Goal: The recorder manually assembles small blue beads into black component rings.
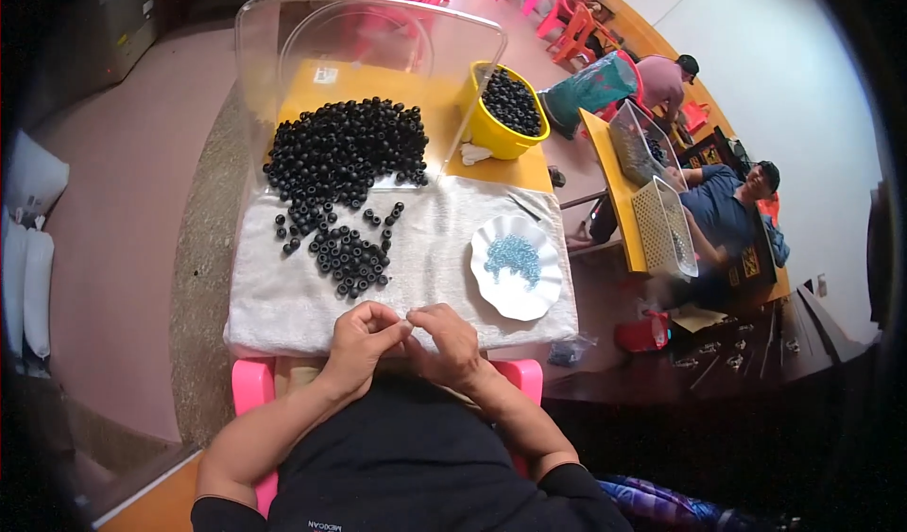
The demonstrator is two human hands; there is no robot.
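Note:
My left hand (359, 345) and my right hand (448, 343) meet over the front edge of a white cloth (435, 239). Both have thumb and fingers pinched together, almost touching each other. Whatever sits between the fingertips is too small to make out. Just beyond the left hand lies a loose group of black round pieces with holes (350, 260), like large beads. It trails back into a bigger heap (350, 145) inside a clear plastic bin (463, 116). To the right of my hands, a white scalloped plate (520, 302) carries small pale-blue bits.
A yellow tub (491, 137) full of similar black pieces stands behind the cloth, right of the bin. Thin dark tweezers (525, 206) lie above the plate. At right, a co-worker (723, 211) sits by a table with a white perforated basket (664, 225). Pink chairs stand farther back.

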